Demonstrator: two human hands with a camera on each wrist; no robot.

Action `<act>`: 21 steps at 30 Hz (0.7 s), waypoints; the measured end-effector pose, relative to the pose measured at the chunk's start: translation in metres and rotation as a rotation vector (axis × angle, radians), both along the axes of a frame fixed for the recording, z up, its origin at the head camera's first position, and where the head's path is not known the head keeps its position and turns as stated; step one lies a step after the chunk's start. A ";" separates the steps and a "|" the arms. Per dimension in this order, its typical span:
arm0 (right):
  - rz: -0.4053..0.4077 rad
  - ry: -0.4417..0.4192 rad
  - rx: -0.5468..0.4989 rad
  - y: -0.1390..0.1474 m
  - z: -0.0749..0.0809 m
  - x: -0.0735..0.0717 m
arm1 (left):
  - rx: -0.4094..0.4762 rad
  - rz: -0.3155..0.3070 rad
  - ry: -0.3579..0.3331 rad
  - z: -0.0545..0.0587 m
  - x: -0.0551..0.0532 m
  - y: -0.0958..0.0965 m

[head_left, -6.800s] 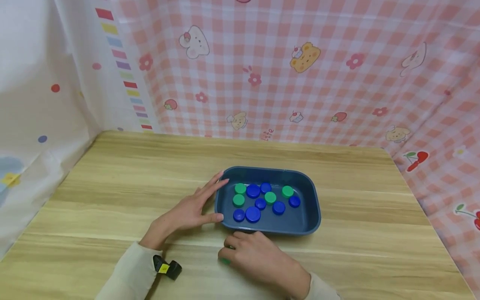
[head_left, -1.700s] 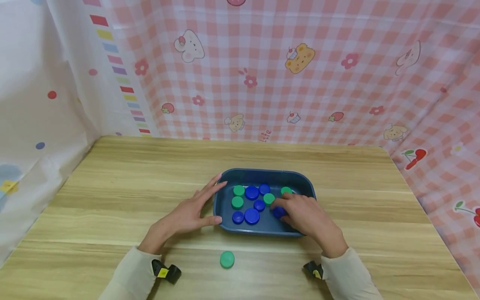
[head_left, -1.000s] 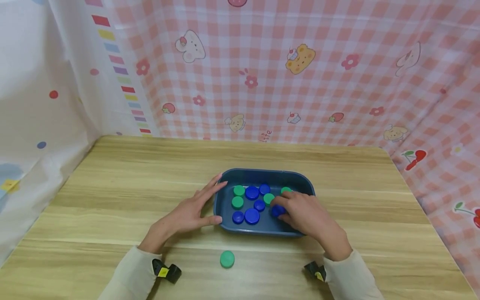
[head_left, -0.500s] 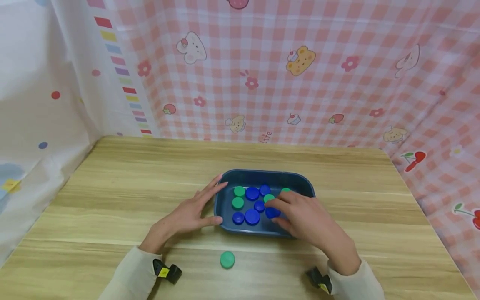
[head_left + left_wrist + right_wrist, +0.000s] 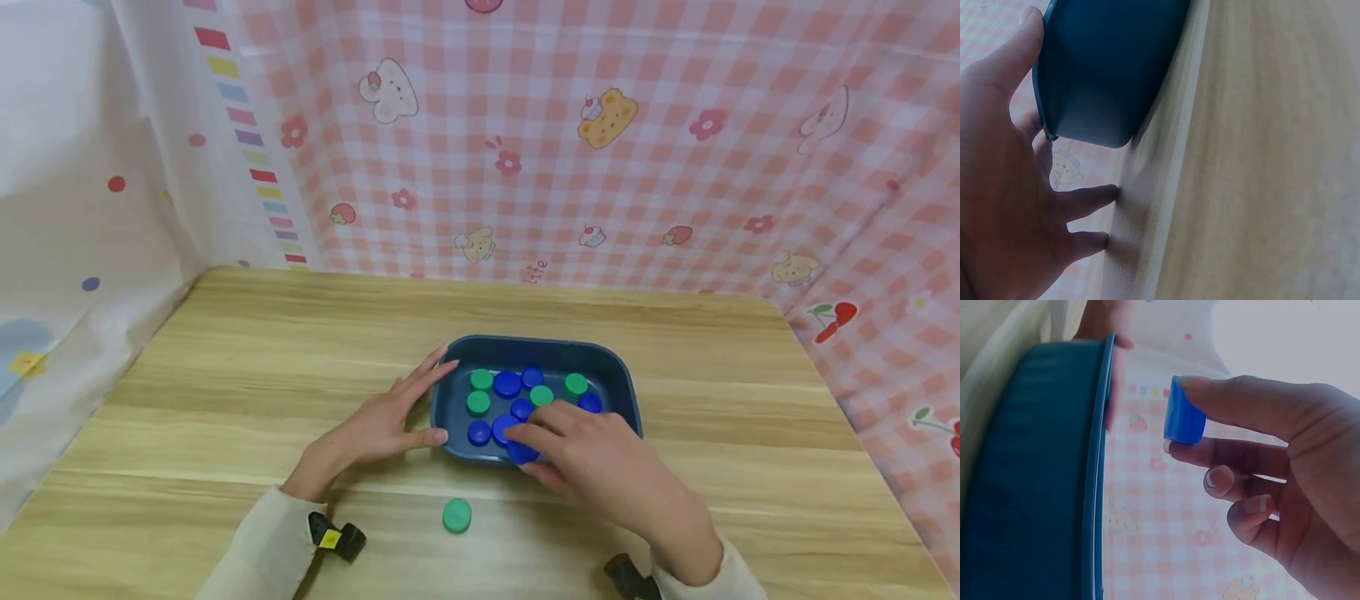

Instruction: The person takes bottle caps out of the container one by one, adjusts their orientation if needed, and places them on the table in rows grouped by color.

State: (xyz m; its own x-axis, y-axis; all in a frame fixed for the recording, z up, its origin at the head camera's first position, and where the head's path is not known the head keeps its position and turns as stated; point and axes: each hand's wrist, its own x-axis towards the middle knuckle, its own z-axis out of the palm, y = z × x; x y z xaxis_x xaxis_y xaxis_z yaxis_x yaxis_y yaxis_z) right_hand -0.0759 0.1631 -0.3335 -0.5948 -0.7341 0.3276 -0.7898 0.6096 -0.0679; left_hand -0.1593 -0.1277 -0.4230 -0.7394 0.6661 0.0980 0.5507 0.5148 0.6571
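Observation:
A dark blue tray (image 5: 618, 392) stands on the table, with several green and blue bottle caps lying in it. My left hand (image 5: 378, 422) touches the tray's left end, thumb and fingers spread and straight at its rim. Between thumb and index finger, my right hand (image 5: 603, 458) pinches a blue bottle cap (image 5: 1185, 417), held up above the tray's rim in the right wrist view. In the head view this cap overlaps the tray's front rim, and the hand hides part of the tray's front right. One green bottle cap (image 5: 457, 516) lies on the table in front of the tray.
The wooden table (image 5: 270, 333) runs back to a pink checked curtain (image 5: 465, 167). White cloth (image 5: 67, 217) hangs at the left. A small black camera (image 5: 348, 540) is strapped to the left wrist, another (image 5: 628, 575) to the right.
A green bottle cap has been set down on the table. My right hand has since gripped a blue cap in the tray and moved it up, left and toward the front rim. The left hand stays.

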 end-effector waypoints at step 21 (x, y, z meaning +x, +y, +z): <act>0.193 0.037 0.030 -0.041 -0.011 0.024 | 0.010 0.016 -0.007 -0.004 -0.001 0.000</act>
